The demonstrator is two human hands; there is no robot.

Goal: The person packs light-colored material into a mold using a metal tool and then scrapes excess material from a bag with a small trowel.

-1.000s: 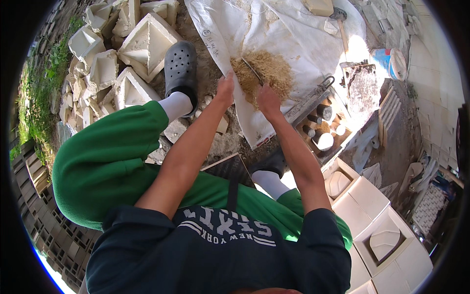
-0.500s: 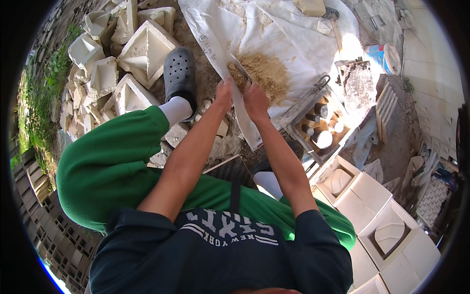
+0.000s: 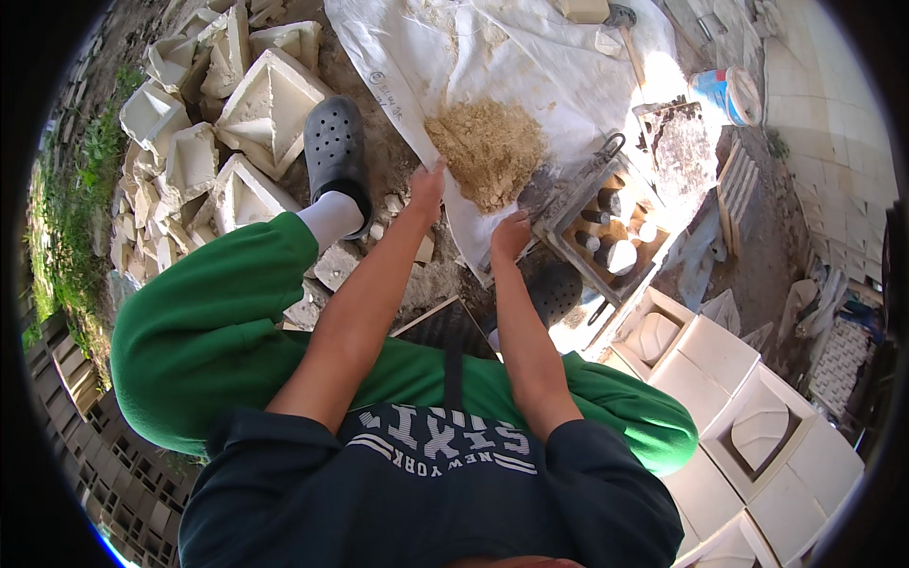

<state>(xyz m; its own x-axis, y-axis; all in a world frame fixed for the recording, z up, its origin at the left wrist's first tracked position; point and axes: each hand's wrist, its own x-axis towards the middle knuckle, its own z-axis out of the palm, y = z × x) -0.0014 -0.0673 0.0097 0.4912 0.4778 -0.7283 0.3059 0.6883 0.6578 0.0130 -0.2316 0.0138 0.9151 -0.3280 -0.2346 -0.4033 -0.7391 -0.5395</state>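
Note:
My left hand (image 3: 428, 187) is closed on the near edge of a white sheet (image 3: 559, 71), pinching it beside a pile of tan, sand-like material (image 3: 488, 151). At the pile's right near side is my right hand (image 3: 511, 235), fingers wrapped round what appears to be a trowel; its handle is hidden in the fist. The trowel's flat grey blade (image 3: 542, 187) points away from me, between the pile and a wooden mould frame (image 3: 561, 244). Dark cylinders and pale round pieces stand inside that frame.
Broken white plaster moulds (image 3: 275, 114) are heaped at the left, beside my grey clog (image 3: 334, 142). White block moulds (image 3: 720, 355) stand at the lower right. A bucket (image 3: 727, 95), a wooden slatted piece (image 3: 736, 189) and a long-handled tool (image 3: 632, 52) lie farther right.
My right hand has moved right and nearer to me, away from my left hand, and the blade has swung off the pile to its right side. My left hand still grips the sheet's edge.

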